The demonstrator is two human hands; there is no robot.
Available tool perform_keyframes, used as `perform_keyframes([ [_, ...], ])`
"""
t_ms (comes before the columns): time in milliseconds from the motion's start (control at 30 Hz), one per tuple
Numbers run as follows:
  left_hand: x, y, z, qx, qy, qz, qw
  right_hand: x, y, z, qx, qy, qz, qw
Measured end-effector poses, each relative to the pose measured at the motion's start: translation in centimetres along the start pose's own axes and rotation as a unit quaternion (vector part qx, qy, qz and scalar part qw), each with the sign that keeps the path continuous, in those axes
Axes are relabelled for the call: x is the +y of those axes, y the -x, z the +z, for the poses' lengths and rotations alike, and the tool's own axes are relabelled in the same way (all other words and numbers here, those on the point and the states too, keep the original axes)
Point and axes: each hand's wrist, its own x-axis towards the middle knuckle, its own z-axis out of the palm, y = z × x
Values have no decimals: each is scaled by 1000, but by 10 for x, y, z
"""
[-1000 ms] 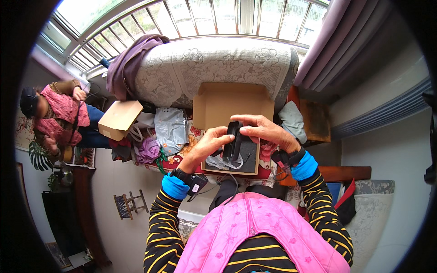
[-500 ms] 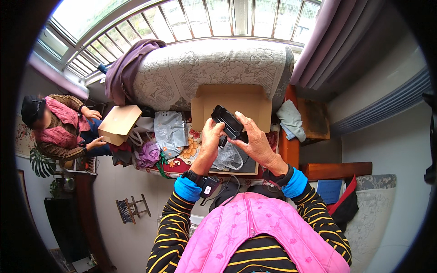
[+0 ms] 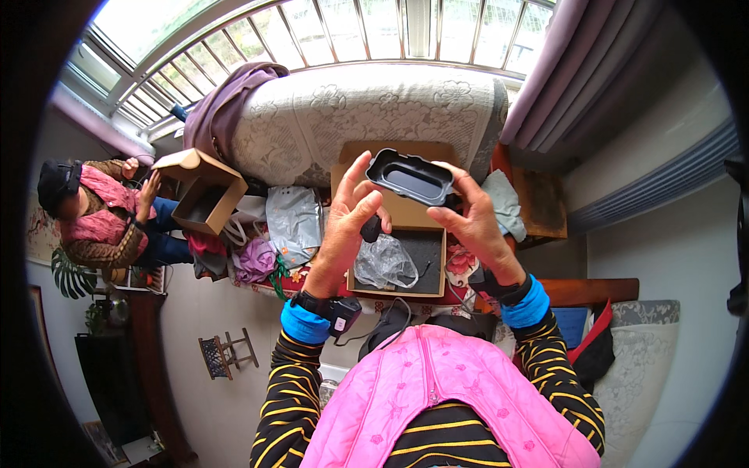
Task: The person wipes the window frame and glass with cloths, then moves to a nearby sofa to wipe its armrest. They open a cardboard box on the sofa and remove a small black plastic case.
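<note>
A black oblong plastic case [image 3: 410,179], hollow with a raised rim, is tilted so its inside shows above the open cardboard box. My right hand [image 3: 482,226] grips its right end between thumb and fingers. Close to the case's left end, my left hand [image 3: 340,222] has its thumb and forefinger apart. A small black piece [image 3: 370,229] sits at that hand's lower, curled fingers; its kind is unclear. Below lies the cardboard box [image 3: 442,273] with a dark lining and a crumpled clear plastic bag [image 3: 384,264] inside.
At left a person [image 3: 109,203] has both hands beside another opened cardboard box [image 3: 211,195]. A grey plastic bag [image 3: 292,222] and purple cloth [image 3: 253,261] lie between us. A lace-covered sofa back [image 3: 351,113] stands behind; a small stool [image 3: 228,352] is on the floor.
The black case has risen and turned to show its inside, held now by my right hand while my left thumb and forefinger have spread. The other person's box has opened.
</note>
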Motion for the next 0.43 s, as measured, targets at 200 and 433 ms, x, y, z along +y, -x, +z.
perform_keyframes([
  [200,49,5,20,-66,-37,76,994,-59,-3,-14,-55,-71,-27,996],
  [433,94,13,46,13,-186,368,911,-134,59,10,-89,-36,-127,987],
])
